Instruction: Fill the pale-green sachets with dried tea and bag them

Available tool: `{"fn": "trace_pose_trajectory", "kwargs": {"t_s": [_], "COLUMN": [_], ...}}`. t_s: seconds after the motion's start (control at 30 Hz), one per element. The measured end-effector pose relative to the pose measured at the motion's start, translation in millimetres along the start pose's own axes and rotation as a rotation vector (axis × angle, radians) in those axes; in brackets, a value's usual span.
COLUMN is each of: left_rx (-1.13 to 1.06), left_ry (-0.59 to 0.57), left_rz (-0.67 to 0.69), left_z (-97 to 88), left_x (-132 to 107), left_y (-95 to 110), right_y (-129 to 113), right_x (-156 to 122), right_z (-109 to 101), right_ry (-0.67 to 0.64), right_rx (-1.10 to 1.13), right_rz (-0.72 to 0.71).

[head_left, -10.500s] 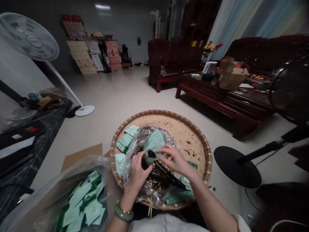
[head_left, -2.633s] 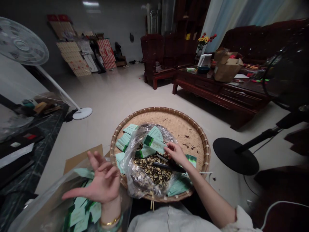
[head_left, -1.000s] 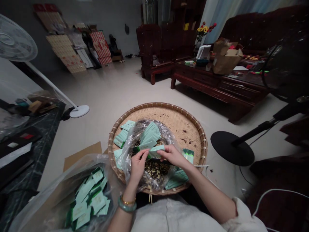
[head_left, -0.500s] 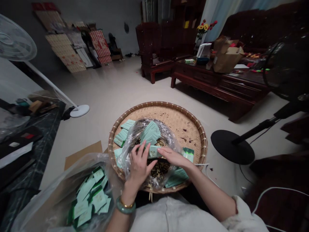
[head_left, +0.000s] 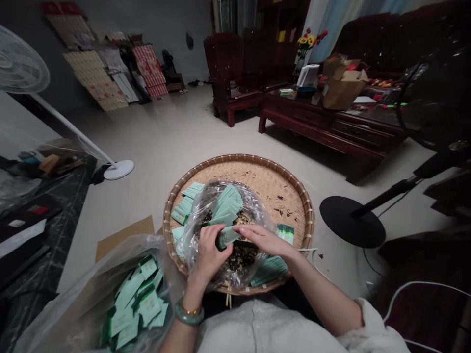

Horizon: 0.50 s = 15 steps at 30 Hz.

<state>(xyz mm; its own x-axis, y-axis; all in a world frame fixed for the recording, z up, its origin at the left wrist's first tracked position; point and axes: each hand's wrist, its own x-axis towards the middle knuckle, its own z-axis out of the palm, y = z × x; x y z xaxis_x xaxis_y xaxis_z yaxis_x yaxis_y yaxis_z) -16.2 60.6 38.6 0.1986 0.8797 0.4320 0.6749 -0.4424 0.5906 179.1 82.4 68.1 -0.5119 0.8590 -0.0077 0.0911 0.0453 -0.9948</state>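
A small light-green packet (head_left: 228, 236) is pinched at its left side by my left hand (head_left: 210, 249), fingers and thumb closed around it. My right hand (head_left: 262, 239) grips the packet's right end at the fingertips, its thumb hidden. Under the right hand shows a dark edge I cannot make out. Both hands are above a clear plastic bag (head_left: 191, 230) holding loose dark and pale dried bits (head_left: 243, 257). A fanned stack of green packets (head_left: 227, 203) lies on the bag's contents just beyond my hands.
The bag sits in a round woven bamboo tray (head_left: 294, 196), with more packet stacks (head_left: 270, 269) around its rim. At lower left, a large plastic bag (head_left: 73, 304) holds loose green packets (head_left: 136, 304). Fans stand left (head_left: 119, 169) and right (head_left: 353, 220); a wooden table (head_left: 312, 120) is beyond.
My left fingers, spread over the packet before, have closed around its left side. The packet has tilted and shifted slightly left. The view has moved a little.
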Motion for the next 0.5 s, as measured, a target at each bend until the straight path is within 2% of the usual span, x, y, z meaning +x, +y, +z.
{"fn": "trace_pose_trajectory", "kwargs": {"t_s": [0.1, 0.2, 0.27, 0.33, 0.4, 0.5], "left_rx": [-0.002, -0.015, -0.018, -0.02, -0.025, -0.026], "left_ry": [0.033, 0.059, 0.081, 0.103, 0.117, 0.133], "left_rz": [-0.064, -0.114, -0.129, -0.135, -0.136, -0.131], "left_z": [-2.9, -5.5, -5.9, -5.3, -4.7, -5.1], "left_x": [0, -1, -2, -3, -4, -4], "left_y": [-4, -8, -10, -12, -13, -13], "right_y": [5, 21, 34, 44, 49, 49], "right_x": [0, -4, -10, -15, -16, -13], "right_z": [-8, -13, -12, -8, -4, -3], "right_ry": [0.163, 0.25, 0.203, 0.129, 0.078, 0.055], "right_rx": [0.013, -0.259, -0.539, -0.72, -0.808, -0.826], "right_rz": [-0.021, 0.0, 0.055, 0.13, 0.188, 0.214]}}
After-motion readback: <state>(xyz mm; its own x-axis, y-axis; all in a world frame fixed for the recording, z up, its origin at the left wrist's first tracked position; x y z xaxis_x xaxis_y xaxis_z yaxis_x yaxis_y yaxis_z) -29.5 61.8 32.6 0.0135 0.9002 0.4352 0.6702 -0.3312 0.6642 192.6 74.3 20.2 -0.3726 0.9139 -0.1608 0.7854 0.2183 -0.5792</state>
